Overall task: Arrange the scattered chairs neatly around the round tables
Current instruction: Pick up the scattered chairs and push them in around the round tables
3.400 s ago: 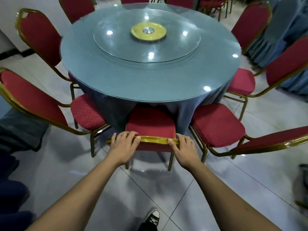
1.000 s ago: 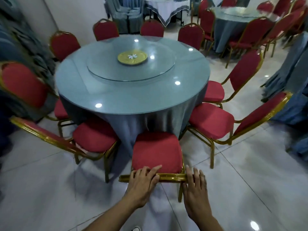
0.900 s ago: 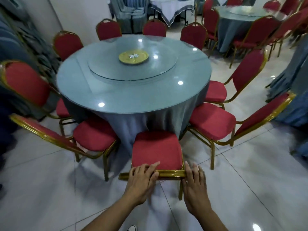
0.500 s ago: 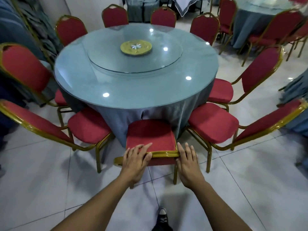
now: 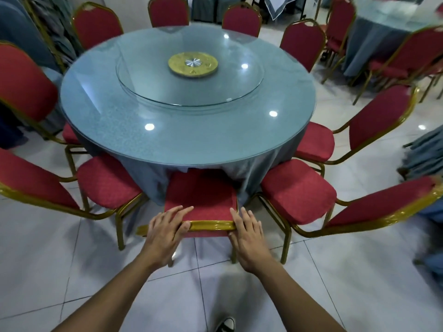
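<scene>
Chair (image 5: 201, 197) directly ahead, seat front tucked under counter (image 5: 187, 116) cloth. Left hand (image 5: 165, 226) grips gold top rail, thumb wrapped under; right hand (image 5: 247, 228) lies flat at rail's right end, fingers straight. Frame likely rigid metal, moderate weight, glossy rail maybe slick; hold rail at both ends. Neighbour chairs (image 5: 297, 190) (image 5: 107, 180) close either side; watch legs catching, cloth bunching.

Ahead, 12 o'clock: round table (image 5: 187, 130) and its hanging cloth (image 5: 254, 173) block the red chair (image 5: 201, 200).
10 o'clock: neighbouring chair (image 5: 105, 180) just beside.
2 o'clock: another chair (image 5: 297, 190) almost touching.
6 o'clock: open tiled floor (image 5: 191, 295).
</scene>
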Action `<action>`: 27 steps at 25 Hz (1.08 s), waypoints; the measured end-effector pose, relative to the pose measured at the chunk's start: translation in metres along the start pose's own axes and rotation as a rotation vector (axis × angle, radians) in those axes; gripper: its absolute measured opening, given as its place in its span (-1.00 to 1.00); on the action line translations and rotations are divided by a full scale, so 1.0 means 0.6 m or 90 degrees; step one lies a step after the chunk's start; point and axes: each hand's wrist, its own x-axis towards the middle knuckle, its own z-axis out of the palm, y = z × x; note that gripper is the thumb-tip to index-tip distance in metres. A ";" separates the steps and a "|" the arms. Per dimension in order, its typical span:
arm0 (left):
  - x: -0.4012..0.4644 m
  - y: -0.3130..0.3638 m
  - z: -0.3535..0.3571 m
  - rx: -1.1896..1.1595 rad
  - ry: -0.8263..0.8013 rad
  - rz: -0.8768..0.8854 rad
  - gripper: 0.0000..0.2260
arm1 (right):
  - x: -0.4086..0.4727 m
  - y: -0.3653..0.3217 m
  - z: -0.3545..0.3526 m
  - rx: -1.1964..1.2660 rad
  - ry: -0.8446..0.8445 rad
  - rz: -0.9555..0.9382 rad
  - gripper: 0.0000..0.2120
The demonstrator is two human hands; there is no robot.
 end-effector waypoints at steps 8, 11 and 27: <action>-0.009 0.168 -0.006 0.080 0.052 -0.020 -0.65 | -0.022 0.027 -0.080 0.036 -0.008 -0.032 -0.45; 0.014 0.254 0.024 0.060 0.035 0.039 -0.83 | -0.039 0.072 -0.129 0.038 0.058 -0.034 -0.46; 0.123 0.821 0.235 -0.025 -0.025 0.221 -0.81 | -0.223 0.579 -0.400 0.049 0.333 0.106 -0.53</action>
